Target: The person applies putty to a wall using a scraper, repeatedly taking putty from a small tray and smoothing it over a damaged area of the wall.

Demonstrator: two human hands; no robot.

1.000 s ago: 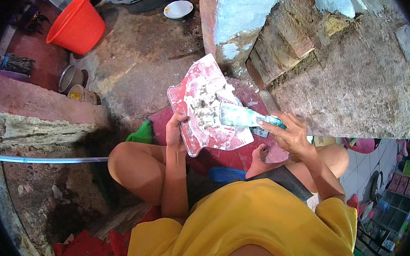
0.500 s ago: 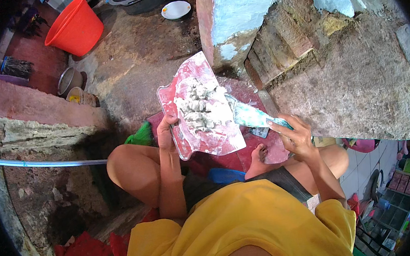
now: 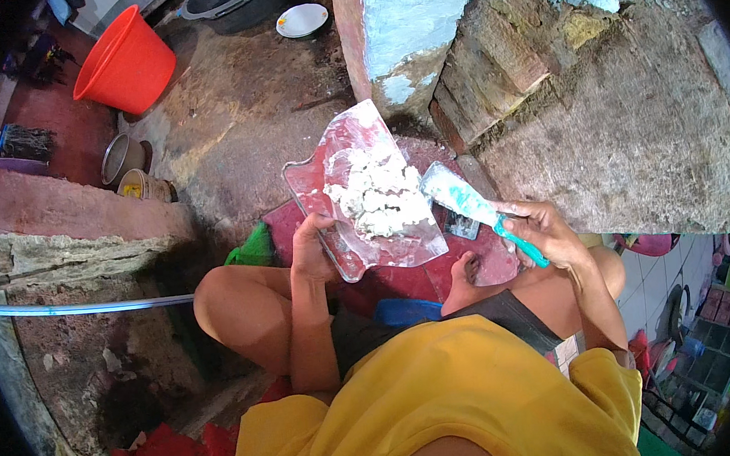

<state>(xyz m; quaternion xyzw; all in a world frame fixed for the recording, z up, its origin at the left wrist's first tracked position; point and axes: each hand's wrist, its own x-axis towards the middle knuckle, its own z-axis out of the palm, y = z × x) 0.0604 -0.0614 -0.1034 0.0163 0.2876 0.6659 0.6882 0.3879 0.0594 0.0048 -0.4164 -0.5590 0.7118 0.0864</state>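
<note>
Lumpy white paste (image 3: 377, 194) heaped on flat, irregular-edged reddish board (image 3: 305, 181), held before the lap (image 3: 358, 330); left hand (image 3: 312, 247) clamped on its left edge. Right hand (image 3: 550, 235), well apart, grips paste-smeared, teal-handled flat scraper (image 3: 464, 196), tip near board's right edge. Beyond: smooth, tapered orange-red bucket (image 3: 131, 65).

No legible text, label, number, brand or sign is found on any surface or item in view.

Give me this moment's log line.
Left hand: holds red board; right hand: holds scraper; white paste: on red board; blade: near board edge, contact unclear
</note>
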